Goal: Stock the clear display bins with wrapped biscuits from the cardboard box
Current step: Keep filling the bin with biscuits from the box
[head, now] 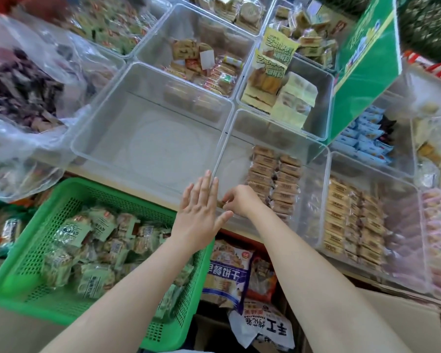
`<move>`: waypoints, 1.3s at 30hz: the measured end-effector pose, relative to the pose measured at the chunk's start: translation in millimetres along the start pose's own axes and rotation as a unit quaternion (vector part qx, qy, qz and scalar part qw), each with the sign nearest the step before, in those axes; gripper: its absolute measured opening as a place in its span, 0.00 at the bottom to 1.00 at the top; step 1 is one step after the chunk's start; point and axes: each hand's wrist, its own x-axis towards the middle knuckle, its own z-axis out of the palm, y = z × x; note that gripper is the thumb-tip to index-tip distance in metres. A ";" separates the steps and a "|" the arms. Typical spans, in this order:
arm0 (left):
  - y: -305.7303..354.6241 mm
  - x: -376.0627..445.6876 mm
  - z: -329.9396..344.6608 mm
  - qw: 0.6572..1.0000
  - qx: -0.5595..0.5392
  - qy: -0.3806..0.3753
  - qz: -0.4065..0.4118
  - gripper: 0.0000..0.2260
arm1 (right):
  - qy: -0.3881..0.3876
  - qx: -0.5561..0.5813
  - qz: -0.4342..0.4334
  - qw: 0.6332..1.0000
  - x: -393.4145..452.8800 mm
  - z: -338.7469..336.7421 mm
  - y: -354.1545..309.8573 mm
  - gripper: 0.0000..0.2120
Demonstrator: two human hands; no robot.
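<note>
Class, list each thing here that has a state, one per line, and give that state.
Large clear plastic bin: empty.
Clear bin with brown wrapped biscuits: partly filled, two rows.
Green perforated plastic basket: holds wrapped snacks.
Left hand: open, fingers straight.
Right hand: pinching a biscuit.

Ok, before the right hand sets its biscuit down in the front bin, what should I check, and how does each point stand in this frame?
1. Right hand holds a wrapped biscuit: ok, fingers curled round a small pack.
2. Right hand is inside the partly filled bin: ok, at its near left corner.
3. Room beside the brown biscuit rows: ok, bare floor shows to their left.
4. Left hand out of the way: ok, flat and open against the bin's left wall.
5. Pack matches the rows: cannot tell, mostly hidden.
6. Cardboard box has stock left: cannot tell, only its outside shows.
</note>
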 end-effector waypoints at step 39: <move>542.9 -48.4 116.5 0.923 0.141 -0.002 0.357 0.47 | 0.245 0.262 0.325 0.875 -301.6 107.7 607.3 0.21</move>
